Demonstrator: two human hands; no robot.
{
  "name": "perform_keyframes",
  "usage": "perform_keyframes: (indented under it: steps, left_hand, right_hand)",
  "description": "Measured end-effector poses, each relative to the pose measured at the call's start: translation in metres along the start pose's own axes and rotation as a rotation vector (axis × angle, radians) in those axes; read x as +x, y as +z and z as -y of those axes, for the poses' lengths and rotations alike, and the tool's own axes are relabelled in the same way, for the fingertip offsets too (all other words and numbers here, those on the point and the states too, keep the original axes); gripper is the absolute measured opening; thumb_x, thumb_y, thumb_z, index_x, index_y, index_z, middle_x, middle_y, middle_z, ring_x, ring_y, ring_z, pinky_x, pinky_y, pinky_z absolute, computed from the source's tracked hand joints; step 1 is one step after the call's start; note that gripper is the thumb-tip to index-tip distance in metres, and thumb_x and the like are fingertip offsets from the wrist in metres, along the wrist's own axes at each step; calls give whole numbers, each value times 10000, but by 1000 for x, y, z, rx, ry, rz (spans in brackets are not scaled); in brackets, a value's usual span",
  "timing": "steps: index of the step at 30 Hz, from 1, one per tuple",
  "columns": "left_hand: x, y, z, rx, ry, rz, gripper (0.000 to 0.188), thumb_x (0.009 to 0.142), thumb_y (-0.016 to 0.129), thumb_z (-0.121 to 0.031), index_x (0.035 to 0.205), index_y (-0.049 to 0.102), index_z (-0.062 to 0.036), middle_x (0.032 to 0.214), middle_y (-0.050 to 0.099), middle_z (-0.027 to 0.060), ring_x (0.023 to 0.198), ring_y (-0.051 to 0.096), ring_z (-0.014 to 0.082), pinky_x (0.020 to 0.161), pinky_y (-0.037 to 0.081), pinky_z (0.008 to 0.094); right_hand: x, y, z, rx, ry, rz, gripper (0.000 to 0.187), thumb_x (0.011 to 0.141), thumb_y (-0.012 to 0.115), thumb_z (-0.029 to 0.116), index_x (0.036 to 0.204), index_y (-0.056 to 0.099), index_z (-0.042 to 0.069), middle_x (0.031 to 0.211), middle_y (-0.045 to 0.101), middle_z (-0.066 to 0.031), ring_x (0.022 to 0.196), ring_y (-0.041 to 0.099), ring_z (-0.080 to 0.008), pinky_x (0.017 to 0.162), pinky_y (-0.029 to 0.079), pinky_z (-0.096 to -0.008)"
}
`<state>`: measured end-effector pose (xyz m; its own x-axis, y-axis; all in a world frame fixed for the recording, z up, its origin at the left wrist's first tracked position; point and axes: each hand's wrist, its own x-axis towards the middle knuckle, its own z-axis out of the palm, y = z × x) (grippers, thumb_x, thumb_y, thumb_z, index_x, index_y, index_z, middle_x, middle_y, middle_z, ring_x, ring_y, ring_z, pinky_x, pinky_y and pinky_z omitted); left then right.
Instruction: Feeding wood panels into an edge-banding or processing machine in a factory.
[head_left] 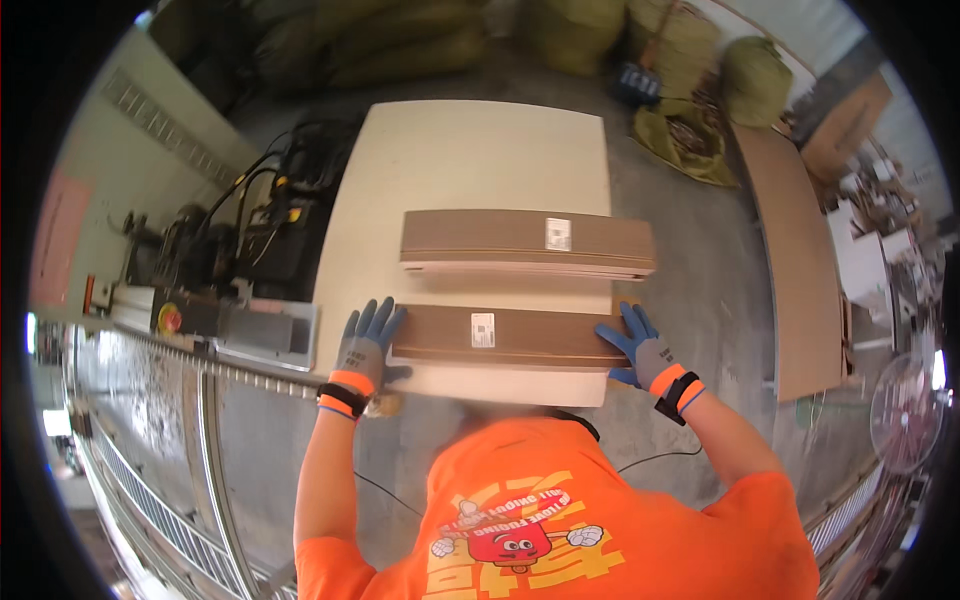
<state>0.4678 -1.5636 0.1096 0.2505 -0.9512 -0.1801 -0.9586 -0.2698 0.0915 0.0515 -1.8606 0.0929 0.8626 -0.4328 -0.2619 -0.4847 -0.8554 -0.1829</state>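
Two stacks of long brown wood-grain boards lie crosswise on a pale table. The near stack (540, 335) bears a white label, and both its ends are beside my hands. My left hand (366, 345), in a grey and blue glove, is at the left end with fingers stretched out and thumb apart. At the right end, my right hand (645, 348) wears the same kind of glove. Its fingers are spread, one of them over the top board, and the thumb is by the near edge. Farther back, the second stack (500, 235) also carries a white label.
The pale table top (480, 150) extends beyond the boards. Left of it stands a machine with black parts and a red button (170, 318), beside a roller rail (260, 376). A long brown panel (800, 270) is at the right. Green sacks (755, 80) sit at the back.
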Motion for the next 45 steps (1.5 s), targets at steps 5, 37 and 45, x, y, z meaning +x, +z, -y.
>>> perform_keyframes:
  steps: [5, 37, 45]
  left_hand:
    - [43, -14, -11, -64, 168, 109, 1012, 632, 888, -349, 1496, 408, -129, 1540, 424, 139, 1335, 472, 354, 1107, 387, 455]
    - [-21, -55, 58, -815, -302, -1292, 289, 887, 670, -225, 1075, 578, -26, 944, 642, 132, 758, 625, 267, 678, 542, 368]
    - [-59, -56, 72, -538, -336, -1154, 264, 800, 741, -149, 1002, 621, -27, 894, 637, 100, 759, 625, 270, 696, 526, 354]
  right_hand:
    - [-20, 6, -42, 214, 13, -9, 918, 720, 848, 232, 1517, 392, 245, 1562, 305, -242, 1416, 331, -457, 1144, 368, -491]
    - [22, -215, -56, -1137, -669, -1777, 664, 669, 914, 373, 1216, 624, 131, 1218, 525, -82, 1095, 542, -335, 834, 535, -492]
    - [-16, -170, -61, -916, -429, -1671, 740, 639, 921, 373, 1265, 614, 127, 1247, 546, -81, 1115, 549, -335, 850, 540, -486]
